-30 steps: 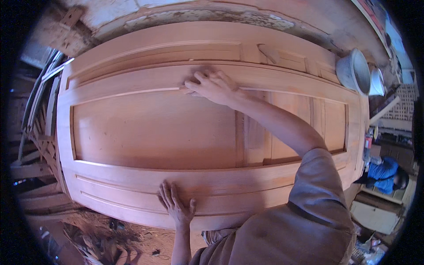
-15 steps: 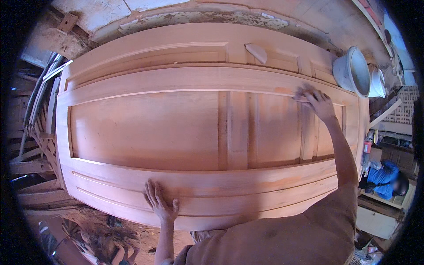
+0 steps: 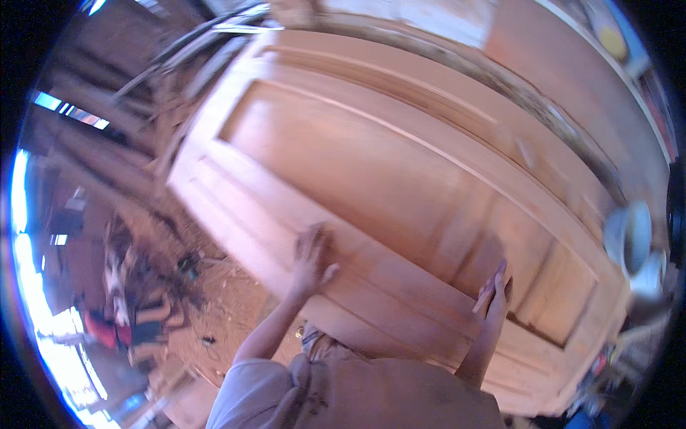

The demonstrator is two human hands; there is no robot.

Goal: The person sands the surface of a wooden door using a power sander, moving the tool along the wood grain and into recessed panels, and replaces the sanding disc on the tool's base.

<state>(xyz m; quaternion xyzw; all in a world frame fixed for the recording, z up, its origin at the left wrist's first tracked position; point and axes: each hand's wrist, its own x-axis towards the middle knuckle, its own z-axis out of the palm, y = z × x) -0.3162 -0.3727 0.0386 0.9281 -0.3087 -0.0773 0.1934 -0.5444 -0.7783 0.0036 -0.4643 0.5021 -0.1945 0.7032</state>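
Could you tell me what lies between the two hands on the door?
Only bare door wood between left hand and right hand, in the head view.

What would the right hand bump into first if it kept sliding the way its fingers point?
Probably nothing but more wood: the right hand points up across the wooden door, towards the upright strip between its sunken panels. Depth is blurry, so that is a guess.

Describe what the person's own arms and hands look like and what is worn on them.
Both forearms are bare, and so are the left hand and the right hand: no gloves show, and no watch, ring or bracelet can be made out in the blurred picture. Short sleeves of a loose greyish-brown shirt cover the upper arms and end about the elbow. The fingers look slim.
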